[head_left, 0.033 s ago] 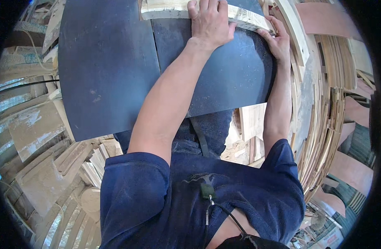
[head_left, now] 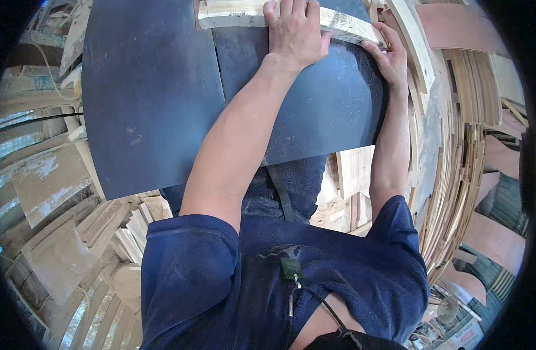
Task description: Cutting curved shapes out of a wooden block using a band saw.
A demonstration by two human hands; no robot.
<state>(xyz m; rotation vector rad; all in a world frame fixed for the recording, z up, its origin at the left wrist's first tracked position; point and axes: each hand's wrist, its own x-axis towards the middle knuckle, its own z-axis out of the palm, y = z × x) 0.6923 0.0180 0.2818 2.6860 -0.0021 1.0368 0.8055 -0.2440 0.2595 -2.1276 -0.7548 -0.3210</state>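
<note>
wooden board, dark tabletop, stacked wood strips

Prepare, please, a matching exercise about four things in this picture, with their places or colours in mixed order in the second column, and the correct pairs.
1. left hand
2. right hand
3. tabletop
4. pendant

A. dark blue-grey
B. green, over the shirt
C. at the right end of the wooden piece
D. on the middle of the wooden piece

Pairs: 1-D, 2-C, 3-A, 4-B
</note>
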